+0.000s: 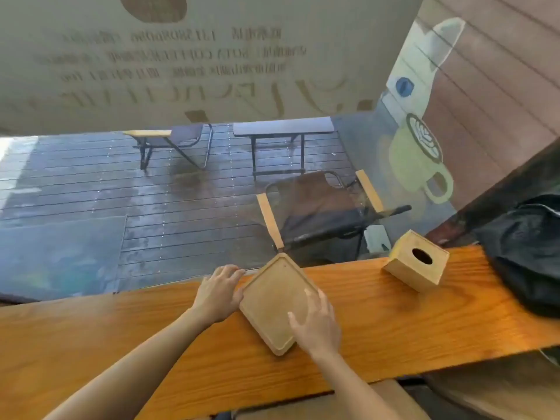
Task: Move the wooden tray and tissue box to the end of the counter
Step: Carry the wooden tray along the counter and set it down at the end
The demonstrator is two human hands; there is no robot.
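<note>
fingers [231,272] of the left hand [218,294] are curling over the tray's [272,301] upper left edge, at about 10 o'clock on it, with the palm pressing against that side. the right hand [316,324] is lying on the tray's lower right part, at about 4 o'clock, its fingers spreading narrowly across the inside face and the thumb reaching toward the middle. both hands are gripping the tray between them. the tray is sitting near the middle of the wooden surface [409,325], turned so that one corner is pointing toward the window glass at 12 o'clock and the opposite corner toward the person at 6 o'clock. whether it is lying flat or tilting slightly up is something i cannot tell.

the tissue box [416,260] is standing at about 2 o'clock from the tray, well apart from it, close to the far edge of the surface, with a dark oval opening on top. a black bag [527,256] is resting just beyond the box at 3 o'clock. outside the glass, a folding chair [321,213] is standing on wet decking [91,189].
</note>
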